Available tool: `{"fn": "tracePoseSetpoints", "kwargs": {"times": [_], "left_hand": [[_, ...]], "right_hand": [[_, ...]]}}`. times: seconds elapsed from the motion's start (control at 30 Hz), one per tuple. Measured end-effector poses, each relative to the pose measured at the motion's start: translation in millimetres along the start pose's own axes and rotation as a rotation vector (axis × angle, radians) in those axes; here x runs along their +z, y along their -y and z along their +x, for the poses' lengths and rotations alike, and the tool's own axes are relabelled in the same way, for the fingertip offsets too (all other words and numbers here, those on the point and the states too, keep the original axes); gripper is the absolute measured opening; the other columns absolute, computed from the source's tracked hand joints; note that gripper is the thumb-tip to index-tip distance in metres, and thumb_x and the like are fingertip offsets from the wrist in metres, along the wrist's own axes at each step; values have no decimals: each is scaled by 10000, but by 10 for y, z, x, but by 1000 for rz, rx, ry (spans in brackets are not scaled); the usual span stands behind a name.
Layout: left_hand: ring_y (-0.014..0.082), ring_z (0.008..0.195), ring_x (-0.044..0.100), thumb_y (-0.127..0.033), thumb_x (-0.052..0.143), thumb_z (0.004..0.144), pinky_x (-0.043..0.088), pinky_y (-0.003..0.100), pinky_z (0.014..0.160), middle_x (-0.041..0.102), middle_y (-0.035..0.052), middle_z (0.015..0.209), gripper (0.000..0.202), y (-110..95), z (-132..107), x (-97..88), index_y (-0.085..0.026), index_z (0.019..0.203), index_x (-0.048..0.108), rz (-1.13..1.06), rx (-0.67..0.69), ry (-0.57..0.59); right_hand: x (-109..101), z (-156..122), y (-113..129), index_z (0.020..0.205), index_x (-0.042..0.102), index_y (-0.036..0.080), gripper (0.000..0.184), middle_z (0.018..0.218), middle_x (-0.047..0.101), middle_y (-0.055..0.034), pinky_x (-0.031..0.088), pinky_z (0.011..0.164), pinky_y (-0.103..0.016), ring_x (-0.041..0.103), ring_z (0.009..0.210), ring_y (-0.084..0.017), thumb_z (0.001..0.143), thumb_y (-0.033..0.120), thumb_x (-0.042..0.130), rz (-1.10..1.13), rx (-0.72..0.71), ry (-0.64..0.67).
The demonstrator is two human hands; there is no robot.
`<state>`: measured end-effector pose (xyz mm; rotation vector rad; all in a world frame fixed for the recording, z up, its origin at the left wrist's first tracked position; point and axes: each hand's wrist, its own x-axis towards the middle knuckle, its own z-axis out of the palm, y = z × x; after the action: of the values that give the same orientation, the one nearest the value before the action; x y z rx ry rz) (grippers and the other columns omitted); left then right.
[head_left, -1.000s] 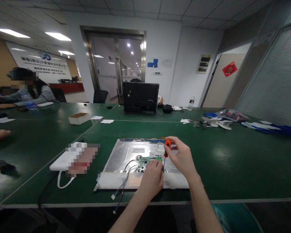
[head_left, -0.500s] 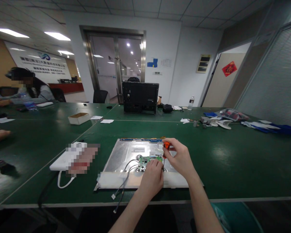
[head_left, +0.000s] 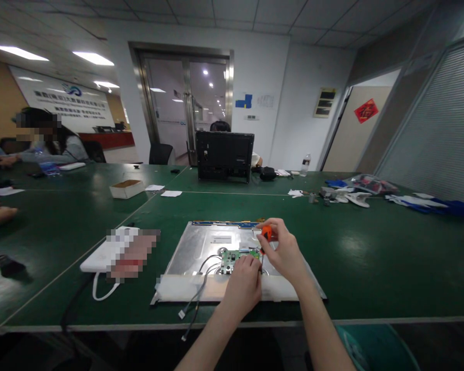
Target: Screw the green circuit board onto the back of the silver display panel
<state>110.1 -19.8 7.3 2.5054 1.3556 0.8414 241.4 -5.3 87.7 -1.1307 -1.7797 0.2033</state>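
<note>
We hold an orange-handled screwdriver (head_left: 267, 233) in our right hand (head_left: 286, 250), over the right end of a small green circuit board (head_left: 228, 260). The fingers of that hand are clamped around the handle. The tool's long axis stands close to upright: the handle is uppermost, leaning slightly right, and the thin shaft points down at the board's right end. The tip is too small for us to tell whether it touches.

Our left hand (head_left: 245, 281) lies just left of the shaft, its fingers together and bent over the near right part of the board. They cover what is under them, so we cannot tell if they pinch anything.

The board's long axis runs left to right, like that of the flat metal panel (head_left: 193, 252) beneath it. A whitish strip (head_left: 185, 288) spans the panel's near side, and a narrow blue strip (head_left: 220, 224) its far edge. From the board's left end, dark cables (head_left: 205, 283) bend toward us and past the panel's near edge, their plugs pointing near and left.

The panel lies on the green bench (head_left: 371, 268), well right of a white device (head_left: 96, 257) with a white cord (head_left: 96, 288).
</note>
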Motion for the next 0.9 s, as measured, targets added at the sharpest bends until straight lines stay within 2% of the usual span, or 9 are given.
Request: {"fn": "tracePoseSetpoints", "kwargs": {"times": [0.2,0.33,0.4,0.5,0.63,0.73,0.9], "left_hand": [[237,948,500,-53,443,820,414,366,854,540,67,964,161,7,-6,-19,-190,881,500,-11,2,8],[238,943,498,-67,439,834,413,365,845,538,69,960,144,11,-9,-14,-189,882,497,-1,6,-4],[238,939,496,-70,438,836,414,364,840,538,68,956,140,11,-8,-10,-190,880,496,4,5,-3],[238,943,495,-68,443,833,413,365,845,538,66,958,143,10,-3,-10,-191,880,497,1,3,6],[237,947,496,-66,447,830,410,371,862,539,65,957,148,9,-1,-17,-192,885,504,-11,5,6],[236,955,496,-65,449,830,410,371,868,542,65,962,151,15,-4,-16,-191,888,508,-23,8,-1],[238,953,503,-84,453,845,418,378,862,549,65,955,131,34,-2,3,-190,887,517,-31,-1,4]], "right_hand": [[-83,8,-10,1090,516,237,212,961,649,-51,564,631,-298,648,752,-172,891,309,534,-11,16,46],[-120,19,13,1124,578,255,232,1149,612,-71,567,729,-317,631,926,-189,907,259,496,-37,-81,39],[-122,19,12,1152,588,264,266,1180,609,-73,555,788,-342,621,982,-201,917,240,464,-62,-107,45],[-114,12,-5,1180,574,253,292,1133,645,-74,548,809,-362,634,953,-209,902,238,489,-82,-99,31],[-106,3,-13,1065,576,237,223,990,681,-52,557,755,-355,654,823,-201,851,298,596,-86,-52,-8],[-105,2,-2,1025,551,243,177,933,677,-33,552,746,-347,657,778,-187,857,287,584,-79,-20,-16],[-117,-4,6,1074,516,243,208,947,671,-36,550,713,-334,662,756,-175,873,285,546,-79,17,15]]}}
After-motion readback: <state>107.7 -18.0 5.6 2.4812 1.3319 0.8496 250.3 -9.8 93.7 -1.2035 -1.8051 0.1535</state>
